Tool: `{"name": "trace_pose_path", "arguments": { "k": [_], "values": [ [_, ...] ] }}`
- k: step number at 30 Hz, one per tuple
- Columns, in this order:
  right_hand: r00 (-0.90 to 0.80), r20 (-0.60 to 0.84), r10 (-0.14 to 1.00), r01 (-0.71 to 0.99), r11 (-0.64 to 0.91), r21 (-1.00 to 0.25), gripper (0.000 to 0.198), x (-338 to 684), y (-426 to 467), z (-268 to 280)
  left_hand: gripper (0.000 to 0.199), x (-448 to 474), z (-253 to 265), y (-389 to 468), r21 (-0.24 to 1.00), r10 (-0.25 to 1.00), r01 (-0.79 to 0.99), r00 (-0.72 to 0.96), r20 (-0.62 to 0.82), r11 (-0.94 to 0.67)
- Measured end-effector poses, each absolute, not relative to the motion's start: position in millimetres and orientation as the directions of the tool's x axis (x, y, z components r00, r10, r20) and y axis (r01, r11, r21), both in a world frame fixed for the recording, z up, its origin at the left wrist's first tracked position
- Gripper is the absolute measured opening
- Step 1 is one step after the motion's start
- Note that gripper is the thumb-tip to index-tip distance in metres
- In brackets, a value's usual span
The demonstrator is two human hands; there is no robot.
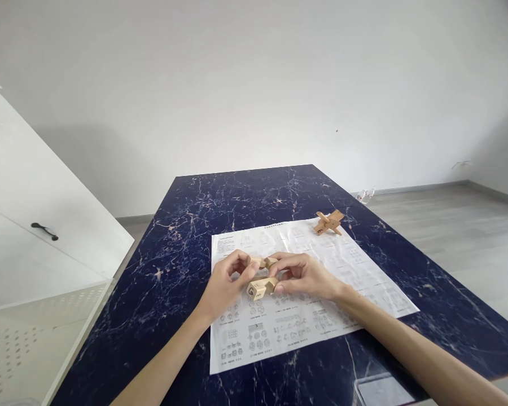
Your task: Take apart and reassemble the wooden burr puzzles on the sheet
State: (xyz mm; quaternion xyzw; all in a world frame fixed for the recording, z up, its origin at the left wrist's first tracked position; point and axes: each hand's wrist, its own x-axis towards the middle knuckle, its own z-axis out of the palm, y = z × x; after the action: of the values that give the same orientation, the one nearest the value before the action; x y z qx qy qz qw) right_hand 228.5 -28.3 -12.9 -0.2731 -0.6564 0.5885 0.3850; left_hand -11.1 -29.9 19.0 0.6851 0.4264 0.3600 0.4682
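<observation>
Both my hands meet over a white instruction sheet [305, 316] on a dark blue marbled table [186, 237]. My left hand [226, 282] and my right hand [307, 276] together grip a few light wooden puzzle pieces [261, 285] between the fingertips. One piece in front carries the letter G. A second piece shows between the thumbs, higher up. An assembled wooden cross-shaped puzzle [329, 222] lies at the sheet's far right corner, away from both hands.
A white cabinet [34, 225] with a black handle stands left of the table. A clear plastic item [376, 389] sits at the table's near edge. Grey floor and a white wall lie beyond, with a small object [365, 195] on the floor.
</observation>
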Motion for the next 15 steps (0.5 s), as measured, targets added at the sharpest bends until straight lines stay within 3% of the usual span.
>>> {"name": "trace_pose_path", "arguments": {
  "k": [7,15],
  "values": [
    [-0.492,0.162,0.856,-0.114,0.121,-0.986,0.022,229.5,-28.4,-12.2,0.032,-10.0,15.0,-32.7,0.949,0.92,0.225,0.371,0.124,-0.219],
    [-0.403,0.137,0.905,-0.235,0.042,-0.971,0.025,230.8,-24.5,-10.1,0.032,-5.9,15.0,-43.3,0.903,0.914,0.222,0.269,0.305,-0.367]
  ]
}}
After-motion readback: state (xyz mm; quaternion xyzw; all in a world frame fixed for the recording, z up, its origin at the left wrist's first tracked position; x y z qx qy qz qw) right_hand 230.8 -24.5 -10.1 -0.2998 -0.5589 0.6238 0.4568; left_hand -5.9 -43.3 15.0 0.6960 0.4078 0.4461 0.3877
